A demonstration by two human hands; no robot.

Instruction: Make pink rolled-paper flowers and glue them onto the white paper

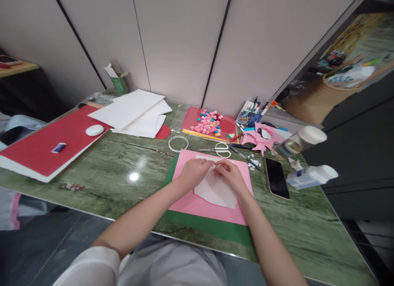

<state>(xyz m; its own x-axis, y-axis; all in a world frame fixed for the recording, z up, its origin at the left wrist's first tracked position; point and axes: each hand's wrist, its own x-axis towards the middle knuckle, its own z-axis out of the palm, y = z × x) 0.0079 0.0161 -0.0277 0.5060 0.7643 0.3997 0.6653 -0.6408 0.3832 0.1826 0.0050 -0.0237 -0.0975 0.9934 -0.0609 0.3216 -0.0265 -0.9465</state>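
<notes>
My left hand (197, 171) and my right hand (230, 174) meet fingertip to fingertip over a white sheet of paper (212, 191). The fingers of both are closed in a pinch at the same spot; what lies between them is too small to make out. Under the white sheet is a larger pink sheet (197, 206), and beneath that a green sheet (212, 228) shows along the left and front. White-handled scissors (222, 150) lie just beyond the papers, and a pen-like tool (246, 158) rests to their right, next to small white paper scraps (255, 162).
A white ring (178, 144) and a pile of pink pieces (207, 123) lie behind. Pink cut-offs (258, 138), a phone (277, 178), a clear bottle (298, 142) and a white bottle (312, 176) stand or lie right. White sheets (132, 109) and a red board (46, 146) occupy the left.
</notes>
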